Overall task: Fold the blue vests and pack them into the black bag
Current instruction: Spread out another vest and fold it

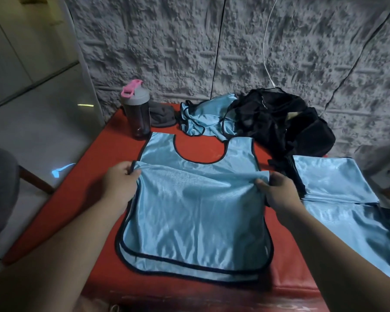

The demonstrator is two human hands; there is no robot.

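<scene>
A light blue vest (196,217) with black trim lies spread on the red table (95,176), neck opening toward the wall. My left hand (119,183) pinches its upper layer at the left side. My right hand (277,190) pinches the same layer at the right side, and the fabric is lifted a little between them. A crumpled blue vest (203,118) lies at the back of the table. The black bag (279,122) sits at the back right. A folded blue vest (331,179) rests on another blue vest (356,230) at the right.
A dark shaker bottle (137,111) with a pink-capped grey lid stands at the back left. Beside it lies a grey cloth (162,117). A textured grey wall (212,41) backs the table, with cables hanging down it. A chair (0,192) stands at the left.
</scene>
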